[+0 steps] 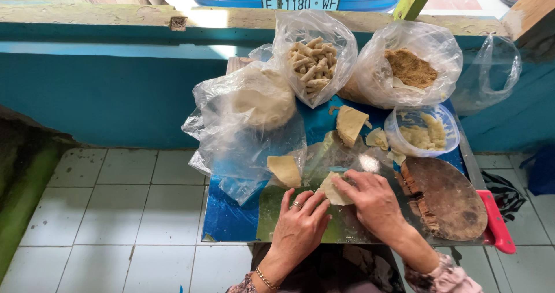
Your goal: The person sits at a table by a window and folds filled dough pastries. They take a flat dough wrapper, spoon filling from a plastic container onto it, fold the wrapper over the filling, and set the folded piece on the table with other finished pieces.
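Note:
My left hand point(300, 226), with a ring and a bracelet, and my right hand point(373, 200) both press on a pale folded dough wrapper point(334, 190) lying on a clear plastic sheet point(347, 229) over a blue board point(228, 218). Another thin dough piece point(284, 170) lies just left of it. A folded dough triangle point(350, 123) rests farther back.
Behind stand a bag of rolled pastry sticks point(313, 65), a bag of brown shredded filling point(410, 67), a bag with a dough stack point(260, 99) and a clear tub of pale filling point(425, 134). A round wooden board point(448, 197) and red handle point(496, 223) lie right. A teal wall point(104, 91) lies beyond.

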`<state>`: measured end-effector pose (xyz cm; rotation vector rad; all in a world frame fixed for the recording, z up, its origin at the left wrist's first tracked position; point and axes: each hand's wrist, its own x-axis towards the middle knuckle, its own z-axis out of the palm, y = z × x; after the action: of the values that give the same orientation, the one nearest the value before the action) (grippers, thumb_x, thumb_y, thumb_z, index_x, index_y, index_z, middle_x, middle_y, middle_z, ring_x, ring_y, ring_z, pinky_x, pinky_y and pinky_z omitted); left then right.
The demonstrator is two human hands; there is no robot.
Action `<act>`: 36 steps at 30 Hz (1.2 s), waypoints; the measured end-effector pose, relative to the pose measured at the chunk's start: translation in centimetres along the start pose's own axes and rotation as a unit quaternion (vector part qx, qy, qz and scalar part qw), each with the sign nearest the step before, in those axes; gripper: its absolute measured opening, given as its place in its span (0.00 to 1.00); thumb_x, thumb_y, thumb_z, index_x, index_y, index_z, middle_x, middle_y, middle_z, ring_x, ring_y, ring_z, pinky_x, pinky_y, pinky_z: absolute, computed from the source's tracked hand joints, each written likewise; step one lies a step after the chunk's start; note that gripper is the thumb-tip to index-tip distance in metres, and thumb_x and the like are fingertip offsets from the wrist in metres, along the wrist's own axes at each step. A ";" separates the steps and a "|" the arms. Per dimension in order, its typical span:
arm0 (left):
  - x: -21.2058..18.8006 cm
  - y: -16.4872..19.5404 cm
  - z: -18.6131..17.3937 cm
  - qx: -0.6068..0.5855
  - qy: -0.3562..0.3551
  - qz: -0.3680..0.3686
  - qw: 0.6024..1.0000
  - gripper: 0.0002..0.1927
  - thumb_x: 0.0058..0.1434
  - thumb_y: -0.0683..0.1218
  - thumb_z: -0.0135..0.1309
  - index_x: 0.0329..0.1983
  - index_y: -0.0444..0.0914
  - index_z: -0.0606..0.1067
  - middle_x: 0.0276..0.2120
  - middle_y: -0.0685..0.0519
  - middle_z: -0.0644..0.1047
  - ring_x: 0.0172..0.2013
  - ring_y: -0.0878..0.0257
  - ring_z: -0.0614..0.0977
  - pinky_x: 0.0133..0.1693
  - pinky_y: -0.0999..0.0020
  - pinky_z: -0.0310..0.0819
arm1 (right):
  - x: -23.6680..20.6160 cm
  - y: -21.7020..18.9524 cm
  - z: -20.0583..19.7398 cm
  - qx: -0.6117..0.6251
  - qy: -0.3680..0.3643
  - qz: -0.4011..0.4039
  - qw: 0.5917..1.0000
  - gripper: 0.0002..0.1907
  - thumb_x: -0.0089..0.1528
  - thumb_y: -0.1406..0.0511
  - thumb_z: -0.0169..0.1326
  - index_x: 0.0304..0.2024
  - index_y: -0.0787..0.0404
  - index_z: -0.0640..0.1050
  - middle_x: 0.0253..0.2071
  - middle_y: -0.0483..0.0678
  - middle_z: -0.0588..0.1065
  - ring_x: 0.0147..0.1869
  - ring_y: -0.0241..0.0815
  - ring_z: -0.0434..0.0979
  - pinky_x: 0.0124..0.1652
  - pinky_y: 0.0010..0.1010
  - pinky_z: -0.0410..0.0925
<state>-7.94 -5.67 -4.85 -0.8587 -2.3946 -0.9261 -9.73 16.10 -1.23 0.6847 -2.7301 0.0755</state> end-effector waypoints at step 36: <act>0.2 -1.0 0.5 -0.035 -0.013 -0.019 0.999 0.17 0.59 0.46 0.62 0.51 0.39 0.76 0.54 0.52 0.77 0.57 0.53 0.76 0.62 0.44 0.59 | 9.0 18.1 -7.4 -0.038 0.048 0.260 0.964 0.15 0.74 0.52 0.53 0.55 0.49 0.83 0.50 0.50 0.80 0.52 0.54 0.80 0.49 0.48 0.71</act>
<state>-8.88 -5.83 -5.52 -0.8588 -2.4207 -1.0262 -23.46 28.97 9.16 -0.0704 -2.7255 0.1192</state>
